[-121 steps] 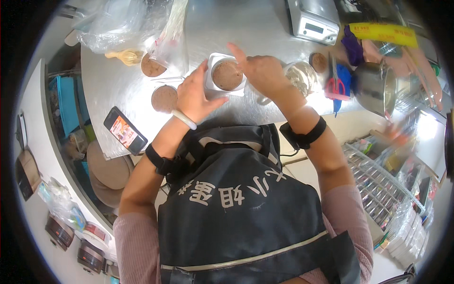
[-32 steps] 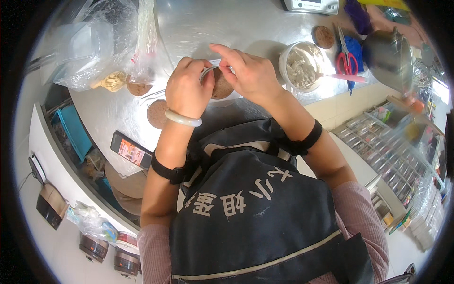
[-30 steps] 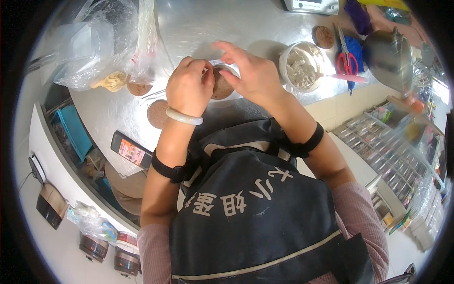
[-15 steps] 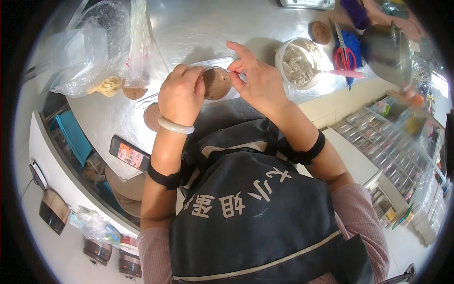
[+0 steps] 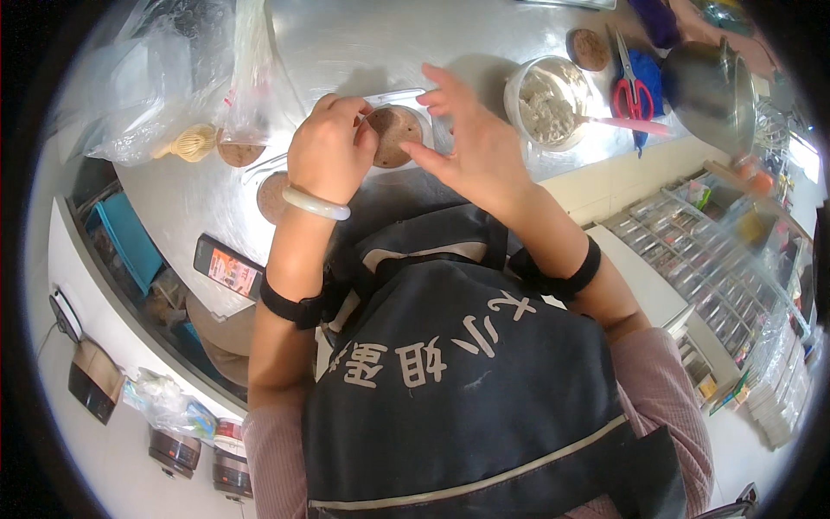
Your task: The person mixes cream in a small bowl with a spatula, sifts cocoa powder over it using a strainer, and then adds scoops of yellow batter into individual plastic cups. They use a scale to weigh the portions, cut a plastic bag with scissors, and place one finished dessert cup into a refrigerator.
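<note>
A brown cake round (image 5: 396, 136) sits in a clear shallow container (image 5: 399, 97) on the metal table, between my two hands. My left hand (image 5: 327, 149) is curled at its left edge, thumb and forefinger closed on the rim. On the other side, my right hand (image 5: 474, 147) is spread, its thumb at the round's right edge and the other fingers raised. To the right stands a white bowl (image 5: 512, 97) of greyish cream (image 5: 546, 105), with a pink-handled spatula (image 5: 627, 125) leaning in it.
More cake rounds lie at left (image 5: 273, 197) and far right (image 5: 589, 50). Red-handled scissors (image 5: 634, 97) lie before a metal pot (image 5: 711, 104). Plastic bags (image 5: 143, 95) and a bamboo whisk (image 5: 192, 143) are at far left; a phone (image 5: 228, 265) lies near the table edge.
My right hand's fingers have spread, and its thumb has moved down and left along the cake round's edge. My left hand stays at the round's other side.
</note>
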`<state>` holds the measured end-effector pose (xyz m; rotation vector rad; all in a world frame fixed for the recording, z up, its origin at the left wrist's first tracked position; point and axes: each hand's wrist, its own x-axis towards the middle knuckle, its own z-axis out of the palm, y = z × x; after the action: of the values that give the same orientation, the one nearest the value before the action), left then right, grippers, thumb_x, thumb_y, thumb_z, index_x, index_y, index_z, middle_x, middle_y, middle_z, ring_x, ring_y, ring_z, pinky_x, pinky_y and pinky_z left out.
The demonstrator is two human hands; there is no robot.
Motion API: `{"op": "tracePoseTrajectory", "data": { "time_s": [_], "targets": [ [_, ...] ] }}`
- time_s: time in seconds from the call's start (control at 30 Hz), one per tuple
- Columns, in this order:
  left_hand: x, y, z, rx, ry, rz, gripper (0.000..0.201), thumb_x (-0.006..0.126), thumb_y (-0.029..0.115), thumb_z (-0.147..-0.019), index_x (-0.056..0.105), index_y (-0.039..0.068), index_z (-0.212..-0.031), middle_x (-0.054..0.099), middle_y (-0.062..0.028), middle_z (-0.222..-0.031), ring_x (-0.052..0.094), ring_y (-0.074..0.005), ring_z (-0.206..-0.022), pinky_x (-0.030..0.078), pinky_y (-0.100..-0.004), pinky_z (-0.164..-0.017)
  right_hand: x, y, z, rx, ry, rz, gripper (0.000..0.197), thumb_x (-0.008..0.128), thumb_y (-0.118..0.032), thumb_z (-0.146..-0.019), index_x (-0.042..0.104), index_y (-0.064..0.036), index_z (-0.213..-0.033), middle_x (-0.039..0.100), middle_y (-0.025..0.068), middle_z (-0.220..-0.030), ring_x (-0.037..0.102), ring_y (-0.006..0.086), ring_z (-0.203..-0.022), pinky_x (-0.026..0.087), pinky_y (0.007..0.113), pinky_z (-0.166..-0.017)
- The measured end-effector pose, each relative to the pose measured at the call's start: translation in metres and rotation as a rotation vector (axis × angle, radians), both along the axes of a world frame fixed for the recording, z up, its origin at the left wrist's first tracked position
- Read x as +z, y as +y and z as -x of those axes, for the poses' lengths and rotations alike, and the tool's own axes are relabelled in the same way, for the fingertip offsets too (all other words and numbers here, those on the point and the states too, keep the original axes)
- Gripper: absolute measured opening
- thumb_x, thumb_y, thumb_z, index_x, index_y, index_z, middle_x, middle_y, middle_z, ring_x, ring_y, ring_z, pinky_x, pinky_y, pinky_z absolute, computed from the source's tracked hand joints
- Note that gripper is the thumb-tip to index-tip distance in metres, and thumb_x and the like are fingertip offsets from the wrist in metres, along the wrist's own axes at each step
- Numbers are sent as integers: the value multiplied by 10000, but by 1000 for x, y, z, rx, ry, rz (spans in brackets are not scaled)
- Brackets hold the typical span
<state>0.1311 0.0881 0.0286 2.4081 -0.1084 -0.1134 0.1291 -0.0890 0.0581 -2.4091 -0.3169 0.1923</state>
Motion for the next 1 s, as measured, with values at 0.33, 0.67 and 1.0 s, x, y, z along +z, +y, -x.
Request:
{"op": "tracePoseTrajectory", "data": {
  "time_s": [0.33,0.67,1.0],
  "targets": [
    [0,-6,4,1,-50,-46,132,600,27,-693,606,25,-825,573,-107,-773,579,-262,-629,466,-333,-566,-11,12,-10,17,-79,-89,583,654,-143,-728,381,-134,-1244,623,22,-950,599,209,-852,489,306,-653],
    [5,-10,0,-39,-166,-16,157,610,37,-656,628,51,-811,565,-88,-804,573,-277,-710,468,-364,-605,-23,12,-23,112,-211,-117,431,583,-76,-756,497,-161,-1170,612,24,-731,594,207,-667,480,311,-561],
    [-6,-12,5,-24,-244,-120,104,638,71,-670,604,76,-768,489,-21,-793,509,-205,-659,364,-347,-579,-10,0,-38,-27,127,-275,367,697,-60,-729,568,-54,-1072,625,70,-981,603,146,-865,518,250,-672]
  ]
}}
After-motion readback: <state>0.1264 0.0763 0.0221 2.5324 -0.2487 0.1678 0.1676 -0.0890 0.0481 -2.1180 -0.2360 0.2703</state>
